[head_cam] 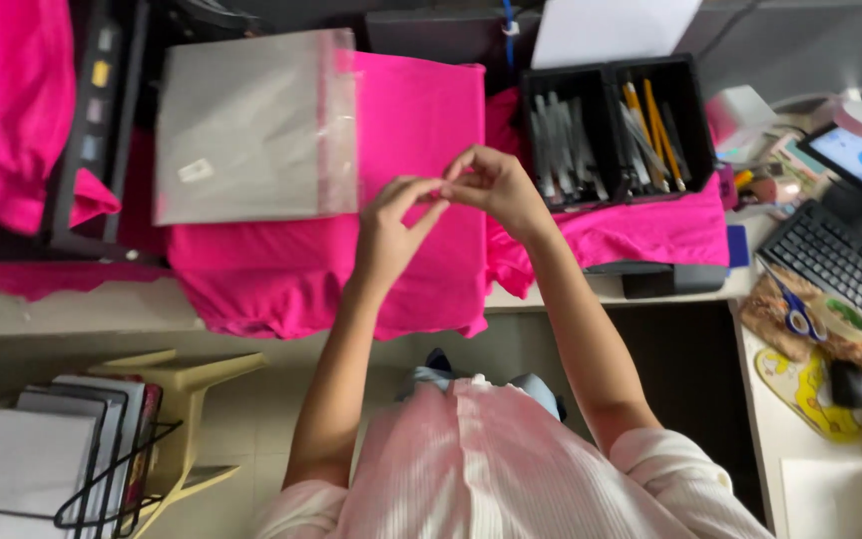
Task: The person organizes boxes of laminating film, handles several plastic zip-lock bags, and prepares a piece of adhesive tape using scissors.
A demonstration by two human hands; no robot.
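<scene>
top: pale pink ribbed knit, short sleeves | forearms bare | trousers: light blue at knees

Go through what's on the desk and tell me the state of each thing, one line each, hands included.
Left hand: raised over the fabric, fingertips pinched together, meeting the right hand.
Right hand: fingertips pinched against the left hand's; anything held is too small to tell.
Pink fabric stack: folded, lying flat.
Clear plastic bag: flat, resting on the fabric.
Black organiser: open-topped, both compartments filled with pens and pencils.

Pink cloth (421, 130) matt, soft; clear plastic bag (251, 125) glossy, smooth.
</scene>
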